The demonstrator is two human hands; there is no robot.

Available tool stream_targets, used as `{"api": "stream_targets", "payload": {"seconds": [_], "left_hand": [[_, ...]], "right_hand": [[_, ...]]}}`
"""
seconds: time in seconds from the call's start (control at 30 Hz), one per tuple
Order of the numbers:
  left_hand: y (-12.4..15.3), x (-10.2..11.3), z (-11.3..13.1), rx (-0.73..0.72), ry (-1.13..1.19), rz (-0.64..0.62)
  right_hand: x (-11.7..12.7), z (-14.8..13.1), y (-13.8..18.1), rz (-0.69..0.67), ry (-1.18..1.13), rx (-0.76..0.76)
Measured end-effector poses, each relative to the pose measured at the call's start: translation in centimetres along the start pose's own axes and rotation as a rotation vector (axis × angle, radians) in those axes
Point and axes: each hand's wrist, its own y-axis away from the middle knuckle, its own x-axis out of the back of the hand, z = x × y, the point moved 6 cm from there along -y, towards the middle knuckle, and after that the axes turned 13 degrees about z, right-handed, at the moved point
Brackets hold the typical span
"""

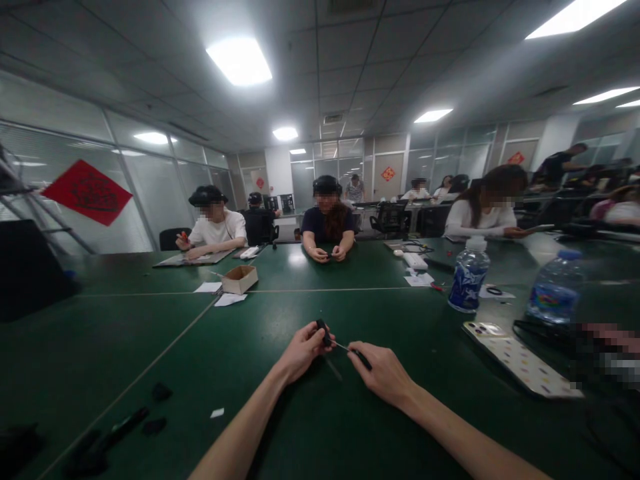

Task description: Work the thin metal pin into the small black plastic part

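Note:
Just above the green table point(280, 320), my left hand point(303, 350) is closed around a small black part point(323, 332), whose kind I cannot make out. My right hand point(383, 373) grips the black handle of a screwdriver point(361, 360). The thin metal shaft points left and its tip meets the black part or ends right at it. The tip itself is too small to see clearly. Several dark pieces point(155, 425) lie on the table at the lower left, with a small white scrap point(217, 413) beside them.
To the right stand two water bottles point(469, 277), with a phone in a patterned case point(520, 360) and black cables nearby. An open cardboard box point(240, 279) sits on papers at the far left. Across the table, a person point(327, 220) handles something small; others sit on both sides.

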Motion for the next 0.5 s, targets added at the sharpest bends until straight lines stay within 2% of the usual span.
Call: {"api": "stream_targets", "payload": {"seconds": [0.07, 0.2, 0.27, 0.37, 0.5], "left_hand": [[0.2, -0.2, 0.1, 0.004, -0.012, -0.03], [0.5, -0.7, 0.0, 0.025, -0.053, -0.104], [0.3, -0.3, 0.0, 0.025, -0.007, -0.056], [-0.1, 0.2, -0.3, 0.033, 0.044, 0.005], [-0.2, 0.3, -0.5, 0.02, 0.039, 0.006]], "right_hand": [[0.2, 0.3, -0.1, 0.053, -0.022, -0.021], [1.3, 1.8, -0.4, 0.19, -0.031, -0.197], [1.2, 1.5, -0.5, 0.134, -0.038, -0.178], [0.4, 0.2, -0.4, -0.026, -0.046, -0.06], [0.2, -0.2, -0.3, -0.085, -0.022, -0.086]]}}
